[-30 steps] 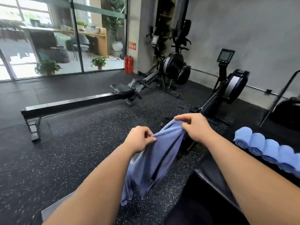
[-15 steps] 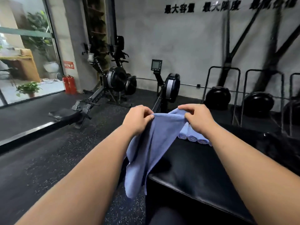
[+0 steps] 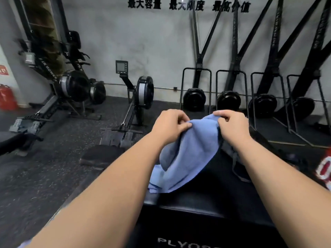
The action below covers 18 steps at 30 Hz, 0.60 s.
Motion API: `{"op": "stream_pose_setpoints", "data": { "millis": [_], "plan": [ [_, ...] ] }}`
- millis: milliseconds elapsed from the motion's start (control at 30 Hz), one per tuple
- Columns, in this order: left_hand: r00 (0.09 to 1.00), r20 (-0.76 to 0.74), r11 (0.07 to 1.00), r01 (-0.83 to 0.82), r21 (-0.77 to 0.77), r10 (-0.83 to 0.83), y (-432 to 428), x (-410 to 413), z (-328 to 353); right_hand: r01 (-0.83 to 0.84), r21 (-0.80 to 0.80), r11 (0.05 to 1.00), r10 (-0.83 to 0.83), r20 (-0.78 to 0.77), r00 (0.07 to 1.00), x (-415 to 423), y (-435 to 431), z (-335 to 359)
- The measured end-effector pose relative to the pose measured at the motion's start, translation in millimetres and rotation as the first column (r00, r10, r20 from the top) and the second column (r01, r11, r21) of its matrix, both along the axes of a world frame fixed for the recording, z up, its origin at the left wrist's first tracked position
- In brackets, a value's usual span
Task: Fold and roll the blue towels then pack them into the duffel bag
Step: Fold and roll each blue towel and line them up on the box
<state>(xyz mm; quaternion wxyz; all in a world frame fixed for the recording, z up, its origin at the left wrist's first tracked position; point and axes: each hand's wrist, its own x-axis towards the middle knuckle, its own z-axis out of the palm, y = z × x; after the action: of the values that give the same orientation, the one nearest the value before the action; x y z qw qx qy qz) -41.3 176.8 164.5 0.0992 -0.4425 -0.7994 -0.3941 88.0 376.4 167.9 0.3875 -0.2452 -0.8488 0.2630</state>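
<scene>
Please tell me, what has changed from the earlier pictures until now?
The person turned right, carrying the blue towel from above the floor to above the black box. The rolled towels are now out of sight. Unchanged: the left hand and the right hand still pinch the towel's top edge, and it hangs loose.

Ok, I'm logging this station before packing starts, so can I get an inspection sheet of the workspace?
Surface: black plyo box, white lettering on its front.
Job's things: blue towel held up by its top edge, lower end at the box's left edge; grey straps behind the right forearm, perhaps the duffel bag, cannot tell.
Clutter: red-and-white item at the right edge.
Hands: left hand and right hand each pinch the towel.
Cables: nothing seen.
Surroundings: rowing machines, red extinguisher, speckled floor.
</scene>
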Motion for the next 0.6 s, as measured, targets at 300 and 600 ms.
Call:
{"op": "stream_pose_setpoints", "data": {
  "millis": [300,600],
  "plan": [
    [0.969,0.246,0.84,0.16,-0.518,-0.032,24.2,51.3,-201.6,0.024,-0.088,0.996,0.055,0.786,0.616,61.7,18.9,-217.7],
    [0.988,0.148,0.877,0.035,-0.479,0.041,40.9,29.0,-235.1,-0.251,0.027,0.968,0.151,0.734,0.663,36.8,18.6,-235.3]
  ]
}}
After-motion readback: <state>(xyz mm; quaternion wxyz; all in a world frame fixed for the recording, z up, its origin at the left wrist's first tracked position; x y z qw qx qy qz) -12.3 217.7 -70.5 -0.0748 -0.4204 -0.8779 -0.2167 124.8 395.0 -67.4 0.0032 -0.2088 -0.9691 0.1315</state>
